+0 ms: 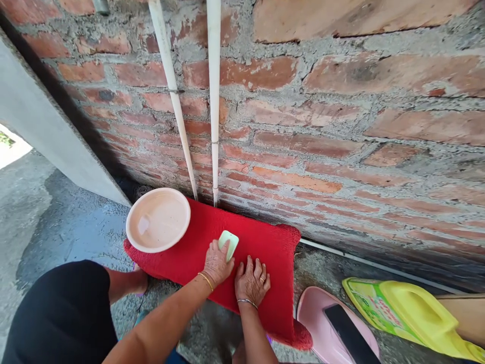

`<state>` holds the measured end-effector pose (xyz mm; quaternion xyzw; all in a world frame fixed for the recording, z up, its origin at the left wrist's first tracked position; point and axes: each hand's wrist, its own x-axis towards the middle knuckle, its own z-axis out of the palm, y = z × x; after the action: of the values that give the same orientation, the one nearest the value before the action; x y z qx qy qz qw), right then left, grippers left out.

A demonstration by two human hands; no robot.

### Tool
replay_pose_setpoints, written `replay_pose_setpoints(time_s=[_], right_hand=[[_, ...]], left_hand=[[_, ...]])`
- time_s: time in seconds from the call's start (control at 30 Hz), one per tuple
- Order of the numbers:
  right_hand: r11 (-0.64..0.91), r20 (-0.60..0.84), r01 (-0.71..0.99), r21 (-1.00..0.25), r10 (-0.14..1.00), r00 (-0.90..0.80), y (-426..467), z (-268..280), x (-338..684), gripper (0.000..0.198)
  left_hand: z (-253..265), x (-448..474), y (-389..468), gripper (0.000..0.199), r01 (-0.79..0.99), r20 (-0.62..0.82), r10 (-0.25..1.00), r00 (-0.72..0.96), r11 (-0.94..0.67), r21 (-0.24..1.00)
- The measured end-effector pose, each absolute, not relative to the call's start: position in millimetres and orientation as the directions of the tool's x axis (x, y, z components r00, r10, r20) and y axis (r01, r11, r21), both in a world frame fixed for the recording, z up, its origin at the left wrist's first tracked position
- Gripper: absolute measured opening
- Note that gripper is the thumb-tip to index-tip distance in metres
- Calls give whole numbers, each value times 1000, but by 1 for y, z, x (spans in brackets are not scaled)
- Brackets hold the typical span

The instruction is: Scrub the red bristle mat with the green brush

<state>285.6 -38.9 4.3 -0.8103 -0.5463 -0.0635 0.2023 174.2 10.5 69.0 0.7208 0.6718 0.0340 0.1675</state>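
A red fleecy mat [206, 217] lies spread over a raised support, its ends drooping. My left hand [219, 264], with a gold bracelet at the wrist, is closed on a pale green scrub brush [230, 242] against the mat. The underside of the brush is hidden. To the right, my right hand [252, 282] rests flat on the mat with its fingers spread, and nothing is in it. A ring and a silver bracelet show on that hand and wrist. At the mat's left end stands a pale pink basin [131, 231], apparently with water in it.
Behind the mat rises a brick wall [280, 141] with two white pipes [214, 101]. A pink stool-like plastic piece [314, 308] bears a dark flat object [350, 333]. Beside it lies a yellow detergent bottle [413, 308]. Wet concrete floor [83, 202] shows at left, near a grey slab [56, 111].
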Motion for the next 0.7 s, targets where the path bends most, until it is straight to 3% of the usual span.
replay_pose_setpoints(time_s=[0.2,0.27,0.43,0.5,0.7], right_hand=[[-327,351,914,-239,849,395,-39,8,283,42],[-324,369,918,-227,844,389,-38,8,283,42],[-308,382,926,-219,846,372,-39,6,284,41],[-314,371,920,-234,846,383,-38,5,284,41],[-332,331,908,-256,852,404,-38,7,282,40]], left_hand=[[69,107,5,55,956,-71,974,-214,224,188],[65,115,-5,56,963,-86,977,-195,207,174],[53,166,-42,62,972,-190,978,86,-40,233],[52,166,-49,63,966,-190,974,120,-71,249],[62,87,-43,55,972,-43,989,-142,148,182]])
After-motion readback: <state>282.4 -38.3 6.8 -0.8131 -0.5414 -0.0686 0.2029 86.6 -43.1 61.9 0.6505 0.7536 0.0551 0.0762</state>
